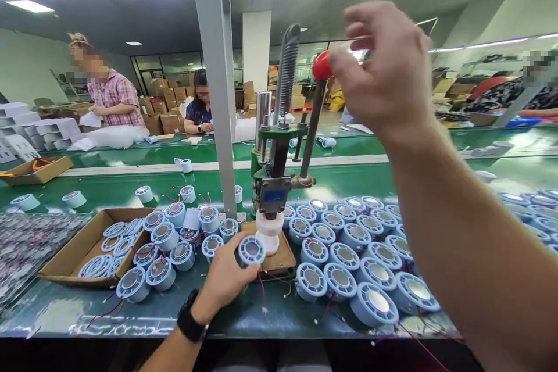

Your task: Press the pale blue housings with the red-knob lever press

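Observation:
My left hand [231, 270], a dark watch on its wrist, grips a light blue round housing [251, 250] with a slotted ring and a silver disc in its face. The housing is tilted towards me, just in front of the white plastic fixture [269, 232] of a hand press [274, 186]. Thin wires hang below it. Up high, my right hand [379, 64] is beside the red knob [322, 65] of the press lever [313, 128]. Its fingers are apart and slightly blurred, and the thumb overlaps the knob's edge; whether it touches is unclear.
Many similar housings [344, 256] stand in rows right of the press, and more [174, 238] cluster to its left. A cardboard box [65, 250] holds light blue rings. A grey post [213, 70] rises behind the bench. Across the green conveyor [200, 174], people [114, 96] are at work.

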`<state>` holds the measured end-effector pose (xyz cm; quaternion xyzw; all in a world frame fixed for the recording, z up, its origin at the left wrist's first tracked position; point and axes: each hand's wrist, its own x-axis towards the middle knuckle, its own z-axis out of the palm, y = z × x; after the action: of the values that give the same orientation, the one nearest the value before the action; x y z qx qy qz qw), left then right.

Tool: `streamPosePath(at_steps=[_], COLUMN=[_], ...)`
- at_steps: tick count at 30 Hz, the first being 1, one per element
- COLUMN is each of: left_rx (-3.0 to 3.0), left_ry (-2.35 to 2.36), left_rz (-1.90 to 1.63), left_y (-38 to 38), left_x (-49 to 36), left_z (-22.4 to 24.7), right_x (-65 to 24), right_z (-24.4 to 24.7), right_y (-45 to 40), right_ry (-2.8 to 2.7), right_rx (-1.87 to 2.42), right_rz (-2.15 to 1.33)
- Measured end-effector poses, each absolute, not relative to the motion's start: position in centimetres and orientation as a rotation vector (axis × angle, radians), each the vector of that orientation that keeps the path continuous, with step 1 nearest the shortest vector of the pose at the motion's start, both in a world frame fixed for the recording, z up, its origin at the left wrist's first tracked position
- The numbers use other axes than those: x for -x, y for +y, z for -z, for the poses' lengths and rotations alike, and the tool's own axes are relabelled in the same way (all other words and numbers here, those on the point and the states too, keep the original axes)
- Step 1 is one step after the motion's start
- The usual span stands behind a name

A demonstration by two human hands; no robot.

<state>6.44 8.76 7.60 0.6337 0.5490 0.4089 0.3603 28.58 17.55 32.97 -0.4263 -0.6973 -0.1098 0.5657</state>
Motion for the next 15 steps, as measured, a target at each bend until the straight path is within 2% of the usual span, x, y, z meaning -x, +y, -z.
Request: streamPosePath(at_steps=[2,4,8,11,15], left_rx=[-1.594,-1.573,-1.540,-1.521,-1.517], left_ry=[1.333,1.245,1.059,0.976,0.927], left_rz=[-1.097,-1.098,-1.044,-1.023,-1.054], left_y=[11.4,13.6,15.9,16.0,15.2], left_x=[-7.0,-7.8,-9.0,-9.0,-8.7], left_z=[-7.8,-7.5,-6.6,-6.0,-4.9], right_x=[-28.0,-27.4,-27.0,-26.7,-27.9], right_z=[-35.0,-34.7,-33.1,-33.9,-33.6], right_y=[20.7,22.6,24.0,23.9,19.3], right_ry=[-1.628,-1.648,-1.623,-1.572,-1.505], right_rx=[0.972,0.921,0.827,0.797,0.809], right_rz=[-0.001,-0.147,-0.225,-0.286,-0.258])
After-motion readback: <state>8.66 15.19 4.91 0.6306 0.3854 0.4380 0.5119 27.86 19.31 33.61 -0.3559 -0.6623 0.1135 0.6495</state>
